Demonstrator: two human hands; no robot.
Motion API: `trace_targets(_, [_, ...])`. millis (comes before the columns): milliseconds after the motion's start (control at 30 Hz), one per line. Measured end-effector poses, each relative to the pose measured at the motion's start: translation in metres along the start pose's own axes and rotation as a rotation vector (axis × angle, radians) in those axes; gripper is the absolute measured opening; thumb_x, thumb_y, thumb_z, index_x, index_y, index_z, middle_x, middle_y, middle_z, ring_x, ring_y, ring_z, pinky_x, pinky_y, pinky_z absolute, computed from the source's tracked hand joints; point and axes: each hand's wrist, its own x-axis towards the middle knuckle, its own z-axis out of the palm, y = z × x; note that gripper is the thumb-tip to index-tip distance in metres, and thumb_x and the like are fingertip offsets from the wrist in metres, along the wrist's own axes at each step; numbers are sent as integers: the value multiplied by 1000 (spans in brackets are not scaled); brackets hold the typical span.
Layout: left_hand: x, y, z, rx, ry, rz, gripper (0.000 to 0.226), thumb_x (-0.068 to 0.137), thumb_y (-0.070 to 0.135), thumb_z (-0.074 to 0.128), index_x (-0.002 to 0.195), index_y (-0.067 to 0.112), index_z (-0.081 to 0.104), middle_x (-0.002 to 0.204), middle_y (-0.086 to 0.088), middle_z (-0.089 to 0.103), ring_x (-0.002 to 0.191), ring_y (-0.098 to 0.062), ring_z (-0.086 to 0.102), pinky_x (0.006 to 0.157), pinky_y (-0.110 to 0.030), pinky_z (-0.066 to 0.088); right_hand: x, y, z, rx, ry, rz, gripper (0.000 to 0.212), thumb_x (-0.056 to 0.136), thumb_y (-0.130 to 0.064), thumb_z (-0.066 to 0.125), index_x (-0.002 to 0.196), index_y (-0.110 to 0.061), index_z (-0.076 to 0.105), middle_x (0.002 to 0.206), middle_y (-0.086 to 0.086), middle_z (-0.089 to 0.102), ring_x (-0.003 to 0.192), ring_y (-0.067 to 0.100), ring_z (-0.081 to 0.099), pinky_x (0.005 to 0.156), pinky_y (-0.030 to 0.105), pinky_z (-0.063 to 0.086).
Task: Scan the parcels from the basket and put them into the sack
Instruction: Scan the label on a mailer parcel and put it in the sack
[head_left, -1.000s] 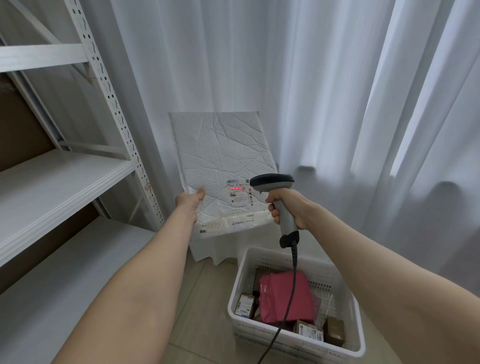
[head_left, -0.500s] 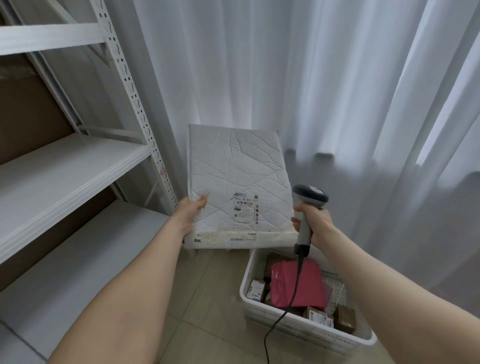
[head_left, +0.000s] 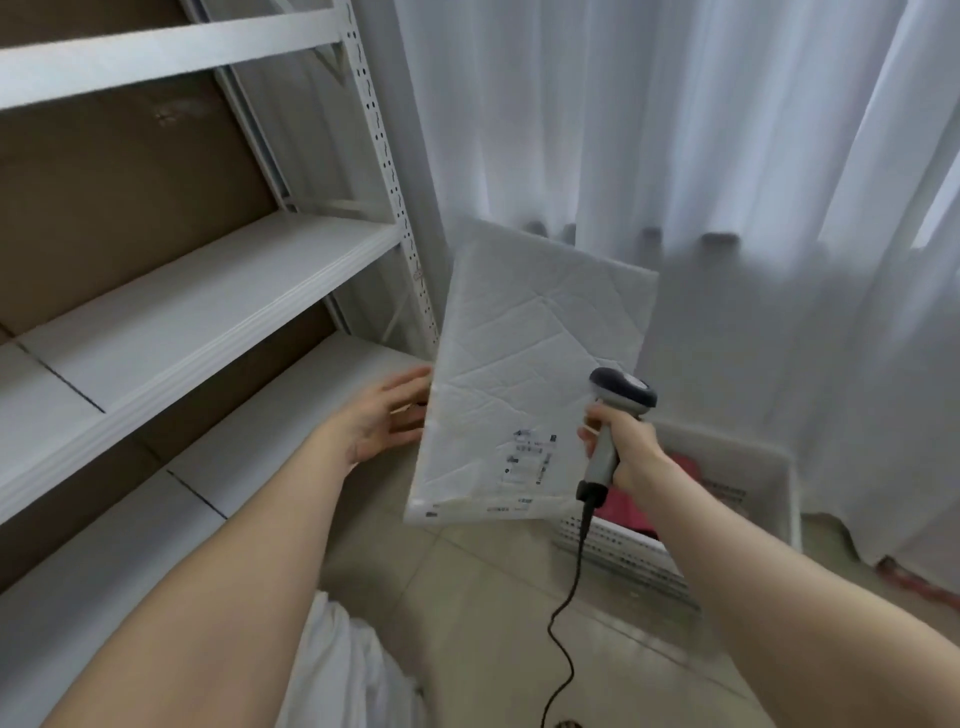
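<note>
A large white padded parcel with a printed label hangs tilted in front of me. My left hand holds it by its left edge, with the fingers reaching behind it. My right hand grips the handle of a grey barcode scanner, whose dark head sits over the parcel's right side; its black cable hangs to the floor. The white basket stands on the floor to the right, partly hidden by my right arm, with a pink parcel showing inside. The white sack lies at the bottom, under my left arm.
White metal shelving with brown backing fills the left side. White curtains hang behind the parcel and the basket. The floor between sack and basket is beige tile.
The parcel has dropped lower and tilted, and my left hand's hold has shifted up its left edge. The scanner no longer points at the label. The view swung left, revealing the sack.
</note>
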Motion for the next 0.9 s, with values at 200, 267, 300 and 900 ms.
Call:
trace_targets(200, [-50,-51,-31,44,50,-49,26,95,18,57,119,28,57,117,8,63,107,-13,60,96,-47,41,-49,67,50,-110,-163,100,30,88,-8,66,114,-10,53,102,10,52,97,30,57,79,44,57])
trace_targets(267, [-51,-76,-26,15,48,-99,35,95,16,56,128,26,53,121,6,60,114,-16,56,97,-46,40,-54,92,61,-142,-161,135,30,87,-9,67,113,-12,52,106,12,52,108,33,55,84,46,56])
trace_targets(300, [-51,-91,-24,1,81,-137,36,95,14,55,130,22,53,121,3,60,114,-18,56,98,-45,41,-56,108,60,-160,-140,156,30,87,-8,67,113,-11,53,108,12,53,108,31,56,80,44,56])
trace_targets(900, [12,-326,56,138,73,-513,28,93,5,53,120,10,61,83,1,59,71,-8,55,64,-23,48,-12,291,-100,-31,238,348,13,87,-3,62,99,-6,60,93,8,62,85,22,62,64,35,54])
